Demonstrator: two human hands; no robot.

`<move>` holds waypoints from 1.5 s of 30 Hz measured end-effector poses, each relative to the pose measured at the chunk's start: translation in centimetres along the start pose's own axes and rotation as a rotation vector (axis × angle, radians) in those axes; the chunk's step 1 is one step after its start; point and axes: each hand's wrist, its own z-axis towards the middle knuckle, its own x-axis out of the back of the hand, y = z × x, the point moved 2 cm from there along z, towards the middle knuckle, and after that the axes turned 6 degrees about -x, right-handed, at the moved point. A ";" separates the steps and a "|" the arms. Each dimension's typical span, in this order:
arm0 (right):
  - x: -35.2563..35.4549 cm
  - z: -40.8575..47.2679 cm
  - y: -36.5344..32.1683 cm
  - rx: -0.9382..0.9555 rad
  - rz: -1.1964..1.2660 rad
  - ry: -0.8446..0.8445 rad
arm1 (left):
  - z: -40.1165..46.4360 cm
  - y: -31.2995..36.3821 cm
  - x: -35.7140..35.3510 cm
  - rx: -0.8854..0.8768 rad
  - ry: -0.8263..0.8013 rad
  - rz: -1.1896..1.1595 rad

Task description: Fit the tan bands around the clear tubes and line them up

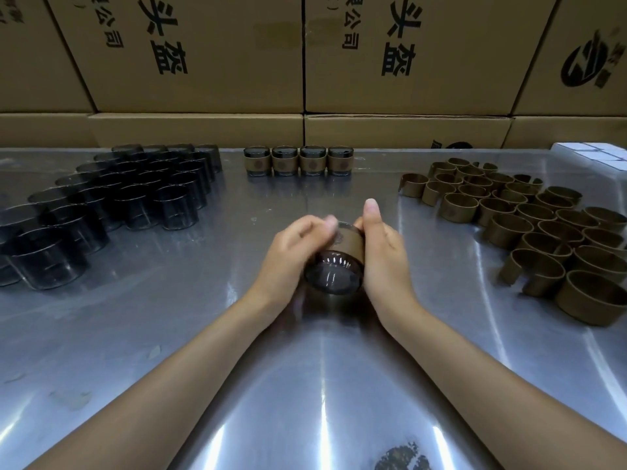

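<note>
1. Both hands held one smoky clear glass tube (334,273) tilted on its side just above the shiny steel table (203,334), its open end facing the person, likely so the band could be worked on from both sides.
2. A tan paper band (347,245) with a round printed emblem was already wrapped around the tube's far half.
3. The left hand (291,256) curled around the tube's left side; its fingertips were blurred near the far rim, so the exact grip there could not be told.
4. The right hand (383,245) pressed its palm and fingers against the band on the right, thumb pointing up and away, apparently steadying the band while it was seated.
5. Four finished banded tubes (298,161) stood touching in a straight row at the back, by the stacked brown cardboard boxes (203,62); this fifth would probably join its right end.
6. Bare dark glass tubes (112,201) were grouped on the left and loose tan bands (529,225) on the right, each supply near the hand that would reach for it.
</note>
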 end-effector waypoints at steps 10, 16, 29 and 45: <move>1.0 1.7 1.7 -0.026 -0.090 0.156 | 1.2 -1.7 -0.4 -0.156 -0.025 0.441; 0.9 2.2 2.2 -0.012 -0.103 0.150 | 6.2 -3.8 -0.7 -0.265 -0.012 0.586; 0.3 2.7 2.7 -0.110 -0.391 0.030 | 23.4 -10.9 -3.6 -0.314 -0.101 0.793; 0.1 3.0 3.1 -0.097 -0.486 0.045 | 31.1 -12.0 -3.4 -0.407 -0.203 1.388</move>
